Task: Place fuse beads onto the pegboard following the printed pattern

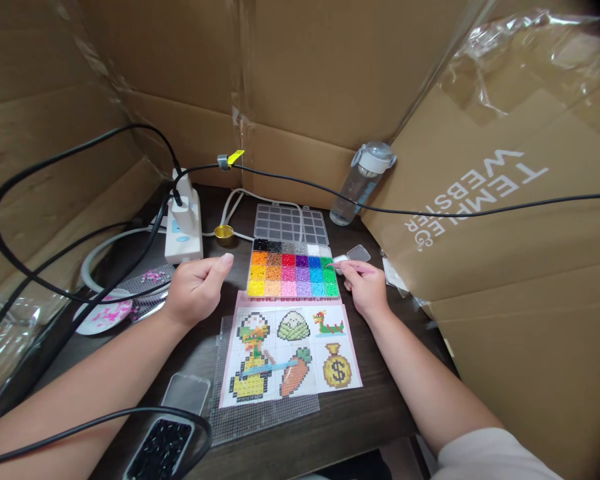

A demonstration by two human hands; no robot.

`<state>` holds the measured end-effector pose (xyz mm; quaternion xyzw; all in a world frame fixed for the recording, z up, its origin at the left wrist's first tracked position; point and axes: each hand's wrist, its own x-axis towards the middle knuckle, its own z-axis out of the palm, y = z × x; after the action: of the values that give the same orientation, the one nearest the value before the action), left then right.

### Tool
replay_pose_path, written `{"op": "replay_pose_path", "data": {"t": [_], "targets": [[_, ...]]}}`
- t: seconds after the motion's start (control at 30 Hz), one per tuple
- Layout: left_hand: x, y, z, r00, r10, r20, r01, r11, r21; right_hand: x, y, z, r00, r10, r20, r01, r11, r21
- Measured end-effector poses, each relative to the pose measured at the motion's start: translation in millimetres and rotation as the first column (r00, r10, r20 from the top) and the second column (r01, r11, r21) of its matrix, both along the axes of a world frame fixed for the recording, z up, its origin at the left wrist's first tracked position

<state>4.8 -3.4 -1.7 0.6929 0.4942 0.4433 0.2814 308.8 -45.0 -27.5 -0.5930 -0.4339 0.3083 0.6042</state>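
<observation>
My right hand (pixel 365 289) pinches pink tweezers (pixel 361 269), their tips at the green beads in the right column of the bead box (pixel 293 297). My left hand (pixel 196 288) is closed in a loose fist, thumb on top, left of the box. No object shows in it. The box's many small compartments are sorted by colour, and its clear lid (pixel 290 223) lies back. In front is a bead pattern sheet (pixel 353 373) with an egg, a dragon, a carrot and a money bag. Orange and green beads (pixel 254 339) and a blue row (pixel 270 368) overlie its left part.
A clear pegboard (pixel 265 423) extends under the sheet. Front left is a case of black beads (pixel 160 447); farther left, a white dish (pixel 93 323) with pink beads. A power strip (pixel 184 240), gold cup (pixel 225 233) and bottle (pixel 360 183) stand behind. A black cable (pixel 300 179) crosses the view.
</observation>
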Motion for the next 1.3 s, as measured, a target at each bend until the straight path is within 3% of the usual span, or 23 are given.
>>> {"op": "replay_pose_path", "data": {"t": [0.63,1.0,1.3], "targets": [[0.3,1.9,-3.5,1.000,-0.011,0.023,0.011,1.000,0.021,0.9,1.2,2.1,0.996,-0.022,-0.081,0.024,0.999,0.022],[1.3,2.3,-4.7,1.000,-0.006,0.017,0.006,0.999,0.039,-8.3,-12.2,19.8,0.978,0.001,-0.208,0.016,0.997,0.078],[2.3,5.7,-13.5,0.998,-0.013,0.055,0.010,0.998,0.059,-21.0,-25.8,25.8,0.953,0.147,-0.265,-0.130,0.988,0.080]]}}
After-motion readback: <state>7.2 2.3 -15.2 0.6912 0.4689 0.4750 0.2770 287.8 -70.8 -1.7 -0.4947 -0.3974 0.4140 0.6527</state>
